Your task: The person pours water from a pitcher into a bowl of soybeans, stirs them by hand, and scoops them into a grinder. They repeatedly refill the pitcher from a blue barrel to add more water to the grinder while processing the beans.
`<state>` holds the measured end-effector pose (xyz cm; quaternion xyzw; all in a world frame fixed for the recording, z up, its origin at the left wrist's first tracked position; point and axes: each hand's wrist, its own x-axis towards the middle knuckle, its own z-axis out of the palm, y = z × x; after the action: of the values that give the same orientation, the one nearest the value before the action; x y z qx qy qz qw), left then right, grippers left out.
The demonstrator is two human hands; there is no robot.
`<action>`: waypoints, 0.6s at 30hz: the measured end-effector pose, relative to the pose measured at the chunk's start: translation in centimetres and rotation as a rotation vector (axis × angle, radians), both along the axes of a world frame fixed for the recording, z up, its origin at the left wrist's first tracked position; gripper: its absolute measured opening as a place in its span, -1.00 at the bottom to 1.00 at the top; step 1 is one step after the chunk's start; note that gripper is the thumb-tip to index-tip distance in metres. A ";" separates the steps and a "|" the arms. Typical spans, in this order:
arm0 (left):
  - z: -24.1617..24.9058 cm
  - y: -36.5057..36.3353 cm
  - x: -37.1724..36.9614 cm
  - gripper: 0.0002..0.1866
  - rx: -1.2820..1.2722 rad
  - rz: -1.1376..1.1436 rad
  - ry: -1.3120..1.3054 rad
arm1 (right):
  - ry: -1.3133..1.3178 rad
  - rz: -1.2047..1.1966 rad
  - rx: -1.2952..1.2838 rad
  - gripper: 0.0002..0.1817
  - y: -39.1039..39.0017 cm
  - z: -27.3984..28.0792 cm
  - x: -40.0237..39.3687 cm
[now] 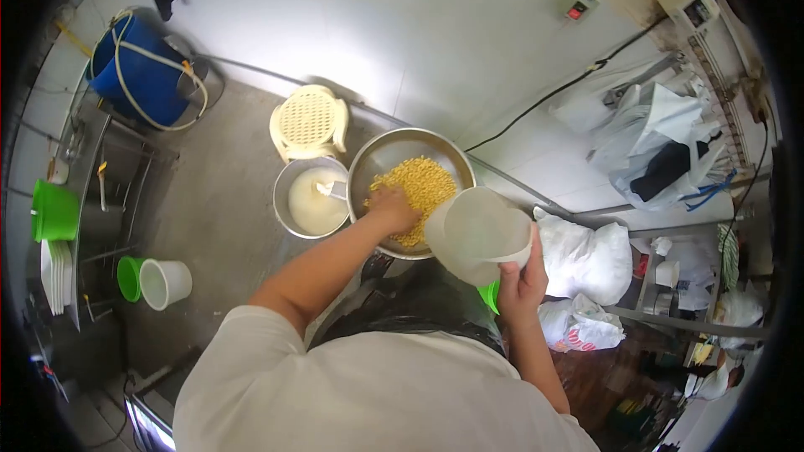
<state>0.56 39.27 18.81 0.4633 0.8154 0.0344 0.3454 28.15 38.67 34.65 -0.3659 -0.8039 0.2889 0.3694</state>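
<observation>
A wide metal bowl [368, 163] holds a heap of yellow kernels [427, 182]. My left hand [391, 210] reaches into the bowl's left side, its fingers partly sunk among the kernels, so their grip is hidden. At the bowl's right edge, my right hand [526, 276] grips a pale translucent container [479, 234], tilted with its side over the bowl. Left of the bowl stands a metal pot [280, 201] of whitish contents [314, 205], with a white-handled tool [333, 190] at its right rim.
A cream plastic stool [307, 121] stands behind the pot. A blue barrel [138, 71] with a hose is at the far left. White [166, 283] and green [130, 278] buckets sit on the floor. White sacks [586, 259] lie to the right.
</observation>
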 end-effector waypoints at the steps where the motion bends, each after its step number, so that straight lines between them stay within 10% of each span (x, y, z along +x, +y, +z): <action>1: 0.0 0.2 0.4 -0.19 -0.022 -0.032 -0.062 | 0.042 0.015 -0.077 -0.25 -0.2 0.2 -0.3; 10: -0.3 -6.8 2.3 -0.59 0.694 -0.242 0.033 | -0.034 0.057 -0.076 -0.31 -1.1 1.2 0.7; 18: -1.9 -4.8 2.8 -0.78 0.745 -0.113 -0.217 | -0.190 -0.014 0.013 -0.41 -0.5 5.6 0.9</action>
<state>3.40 34.50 16.87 0.5947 0.6790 0.3579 0.2390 29.07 38.14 40.28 -0.3947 -0.8346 0.2451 0.2958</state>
